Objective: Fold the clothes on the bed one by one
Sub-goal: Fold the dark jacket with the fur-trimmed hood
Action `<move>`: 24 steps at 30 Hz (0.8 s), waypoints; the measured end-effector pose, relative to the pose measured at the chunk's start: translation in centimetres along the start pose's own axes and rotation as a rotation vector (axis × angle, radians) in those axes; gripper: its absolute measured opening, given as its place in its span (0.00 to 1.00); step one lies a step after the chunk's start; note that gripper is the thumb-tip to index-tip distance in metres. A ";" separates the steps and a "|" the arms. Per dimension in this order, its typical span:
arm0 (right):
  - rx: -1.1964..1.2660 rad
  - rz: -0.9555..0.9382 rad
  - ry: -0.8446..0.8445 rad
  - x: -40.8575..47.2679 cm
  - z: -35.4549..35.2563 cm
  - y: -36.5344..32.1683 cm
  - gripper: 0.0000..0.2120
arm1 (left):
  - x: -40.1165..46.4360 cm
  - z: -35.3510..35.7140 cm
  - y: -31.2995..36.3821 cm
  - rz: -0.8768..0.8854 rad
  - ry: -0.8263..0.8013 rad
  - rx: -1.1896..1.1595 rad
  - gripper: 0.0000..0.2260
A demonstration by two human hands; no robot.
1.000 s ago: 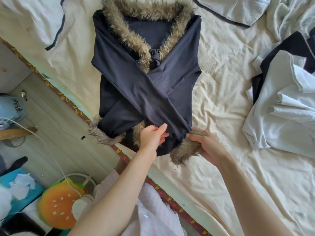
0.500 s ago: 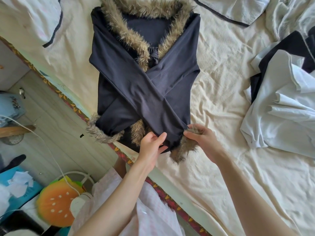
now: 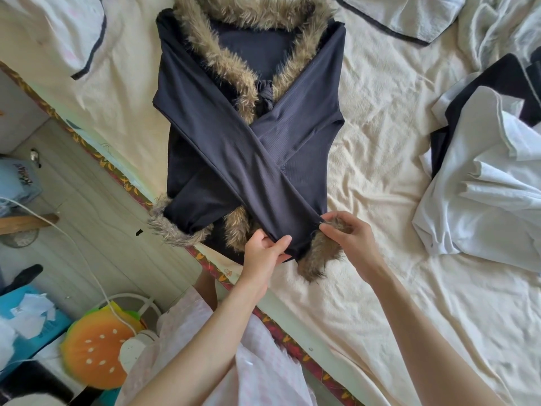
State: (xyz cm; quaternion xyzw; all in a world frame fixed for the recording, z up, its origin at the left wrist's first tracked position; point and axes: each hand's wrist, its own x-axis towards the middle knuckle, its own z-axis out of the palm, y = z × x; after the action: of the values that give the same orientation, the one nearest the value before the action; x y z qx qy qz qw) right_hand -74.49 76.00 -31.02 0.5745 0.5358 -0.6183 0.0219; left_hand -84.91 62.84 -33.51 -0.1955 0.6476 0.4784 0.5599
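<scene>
**Now gripping the hem: dark top ready for its lengthwise fold**

Currently you are standing at the bed [image 3: 366, 177] edge with the dark fur-trimmed top [image 3: 234, 148] lying flat, sleeves crossed over its front. Your left hand [image 3: 265, 253] is pinching the bottom hem; your right hand [image 3: 349, 237] is pinching the right fur cuff [image 3: 319, 256]. Over the last second both hands are closing in and tightening on that lower edge, so the upward fold is likely coming next. The left fur cuff [image 3: 172, 230] is overhanging the bed edge. White and dark garments [image 3: 483, 186] are waiting heaped well to the right, unfolded.
</scene>
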 end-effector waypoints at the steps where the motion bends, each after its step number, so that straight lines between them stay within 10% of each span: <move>1: -0.010 -0.009 0.020 0.0 0.0 0.1 0.07 | 0.0 0.0 0.0 0.008 -0.006 0.011 0.06; 12: -0.490 -0.041 0.216 0.0 1.3 0.3 0.20 | -2.1 -6.9 4.0 0.137 0.129 0.333 0.07; 24: -0.597 -0.381 0.026 8.7 12.1 -17.2 0.14 | 7.9 -13.2 20.3 0.435 0.365 0.403 0.10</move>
State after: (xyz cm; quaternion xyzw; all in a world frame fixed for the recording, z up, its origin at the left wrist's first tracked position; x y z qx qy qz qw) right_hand -96.81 80.11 -29.28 0.4406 0.7907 -0.4199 0.0664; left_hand -110.33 63.43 -33.67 -0.0207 0.8451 0.4060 0.3473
